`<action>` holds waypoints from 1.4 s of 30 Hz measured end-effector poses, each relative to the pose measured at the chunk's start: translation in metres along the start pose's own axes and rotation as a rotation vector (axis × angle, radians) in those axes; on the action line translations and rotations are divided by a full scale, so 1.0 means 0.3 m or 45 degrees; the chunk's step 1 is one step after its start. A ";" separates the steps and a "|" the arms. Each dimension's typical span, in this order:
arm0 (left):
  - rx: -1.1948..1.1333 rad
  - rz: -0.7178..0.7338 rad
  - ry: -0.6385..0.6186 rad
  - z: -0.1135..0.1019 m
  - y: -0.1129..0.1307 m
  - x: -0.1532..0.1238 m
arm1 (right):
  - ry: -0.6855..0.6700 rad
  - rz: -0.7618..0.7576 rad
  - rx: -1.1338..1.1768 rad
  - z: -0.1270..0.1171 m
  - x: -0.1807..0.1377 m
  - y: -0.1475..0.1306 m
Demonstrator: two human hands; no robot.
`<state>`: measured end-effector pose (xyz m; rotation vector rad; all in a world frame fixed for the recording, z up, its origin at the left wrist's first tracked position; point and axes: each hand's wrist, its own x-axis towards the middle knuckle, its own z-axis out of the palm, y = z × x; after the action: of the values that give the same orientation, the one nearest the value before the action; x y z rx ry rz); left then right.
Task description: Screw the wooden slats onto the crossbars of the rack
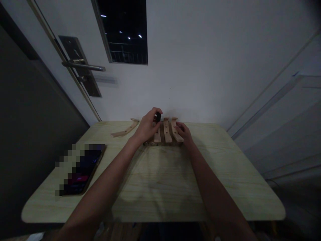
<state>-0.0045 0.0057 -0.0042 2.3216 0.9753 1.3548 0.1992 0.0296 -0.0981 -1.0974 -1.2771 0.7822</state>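
Observation:
At the back of the table, several bent wooden pieces with small dark holes stand side by side on a low brownish base (pixel 163 144). My left hand (pixel 147 125) pinches a small black object (pixel 158 116), too dark to name, over the leftmost wooden piece (pixel 157 136). Beside it stands the middle wooden piece (pixel 167 131). My right hand (pixel 185 132) has its fingers closed on the edge of the rightmost wooden piece (pixel 176 134). Apart from these, a loose bent wooden piece (pixel 126 130) lies on the table to the left.
A dark phone or tablet (pixel 86 169), partly blurred out, lies on the left of the pale wood-grain table (pixel 160 187). Directly behind the table is a white door (pixel 200 67) with a metal lever handle (pixel 85 66) and a dark window pane (pixel 122 30).

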 end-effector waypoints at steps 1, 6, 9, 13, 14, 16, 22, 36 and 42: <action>-0.011 -0.006 -0.004 0.001 0.001 -0.001 | 0.001 0.002 -0.011 0.002 0.001 -0.001; -0.085 -0.066 -0.033 0.002 0.007 -0.003 | 0.076 0.085 -0.047 0.005 0.005 -0.022; -0.106 -0.107 -0.055 -0.002 -0.003 0.000 | 0.125 0.075 -0.055 -0.007 -0.001 -0.056; -0.054 -0.172 -0.056 -0.008 -0.032 -0.002 | 0.260 -0.182 -0.168 -0.012 -0.020 -0.146; -0.045 -0.180 -0.078 -0.009 -0.037 -0.005 | 0.248 -0.239 -0.195 -0.007 -0.024 -0.174; -0.040 -0.183 -0.098 -0.011 -0.041 -0.010 | 0.074 -0.333 -0.239 0.012 -0.028 -0.231; -0.066 -0.111 -0.167 -0.018 -0.026 -0.019 | -0.496 -0.353 -0.279 0.087 0.016 -0.340; 0.235 -0.259 -0.258 -0.047 -0.149 -0.128 | -0.439 -0.300 -0.404 0.158 0.027 -0.354; 0.330 -0.202 -0.226 -0.025 -0.142 -0.170 | -0.210 -0.424 -0.784 0.169 -0.001 -0.385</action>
<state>-0.0453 0.0018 -0.0571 2.4340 1.3111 0.9926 0.1360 0.0018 0.0074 -1.2646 -1.8534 0.2255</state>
